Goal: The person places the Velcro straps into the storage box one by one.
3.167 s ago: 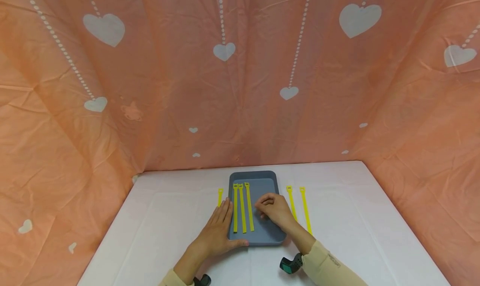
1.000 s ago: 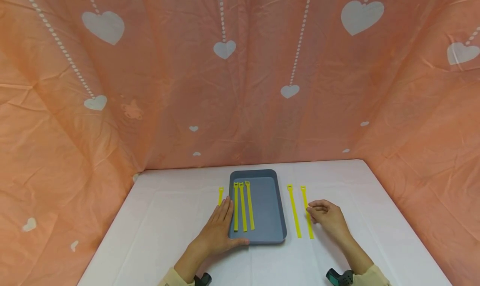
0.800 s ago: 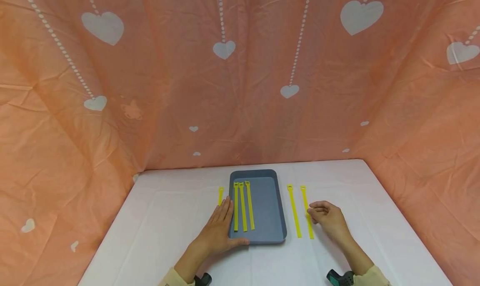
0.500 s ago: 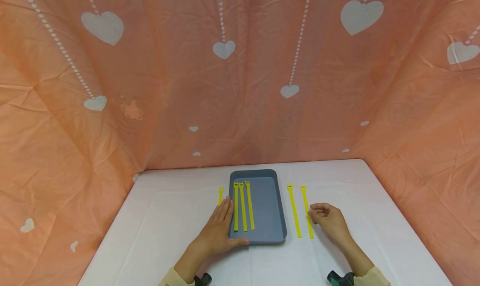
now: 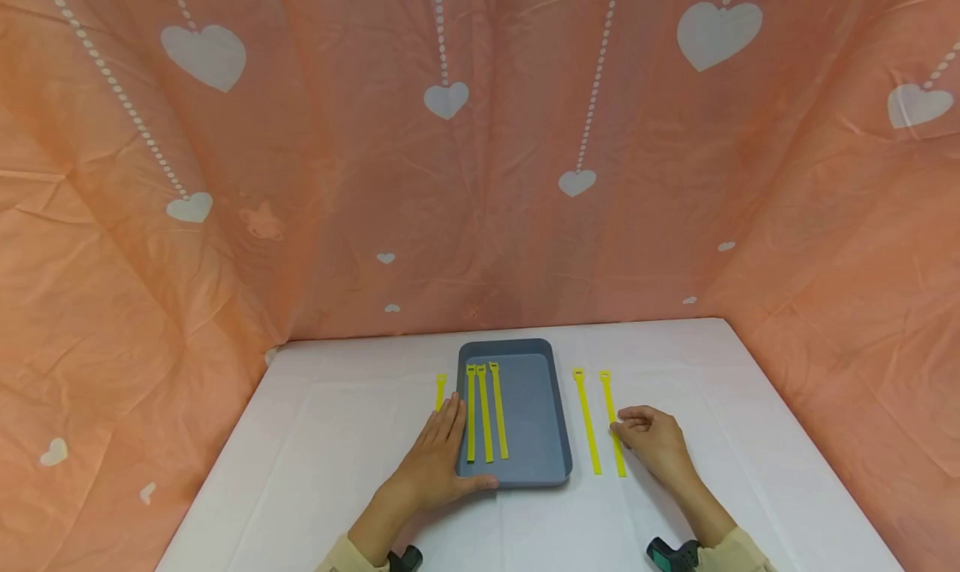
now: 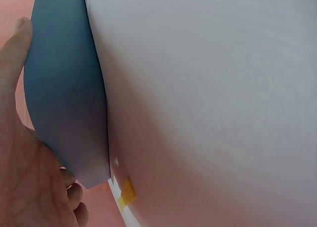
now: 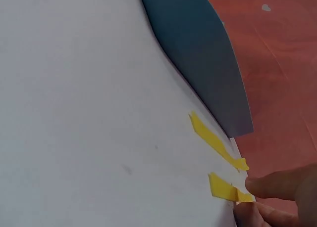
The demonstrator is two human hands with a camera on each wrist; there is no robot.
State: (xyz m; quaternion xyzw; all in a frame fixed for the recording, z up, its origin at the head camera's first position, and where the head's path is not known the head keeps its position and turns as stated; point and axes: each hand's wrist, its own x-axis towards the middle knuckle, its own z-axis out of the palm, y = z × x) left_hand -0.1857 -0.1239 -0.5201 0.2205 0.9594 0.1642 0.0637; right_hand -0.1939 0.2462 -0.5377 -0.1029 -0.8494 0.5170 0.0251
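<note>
Straight along the left side of a grey-blue tray (image 5: 532, 439) lie the fingers of my left hand (image 5: 429, 465), its thumb at the near edge. Inside the tray, three yellow cable ties (image 5: 500, 418) lie side by side toward the left. My right hand (image 5: 656, 440) pinches the outer cable tie (image 5: 619, 459) right of the tray; in the right wrist view, thumb and finger close on its far part while the near end (image 7: 221, 187) lies on the table. Between that one and the tray lies another cable tie (image 5: 587, 422). Left of the tray, a cable tie (image 5: 441, 390) is partly hidden by my left hand.
A white cloth covers the table (image 5: 330, 422). An orange curtain (image 5: 480, 222) with white hearts hangs behind it and on both sides. Dark wrist devices (image 5: 671, 554) sit at both wrists.
My right hand has gone from over the tray to the outer cable tie on the right, and its fingertips have lately shifted slightly left onto it. The left hand stays by the tray.
</note>
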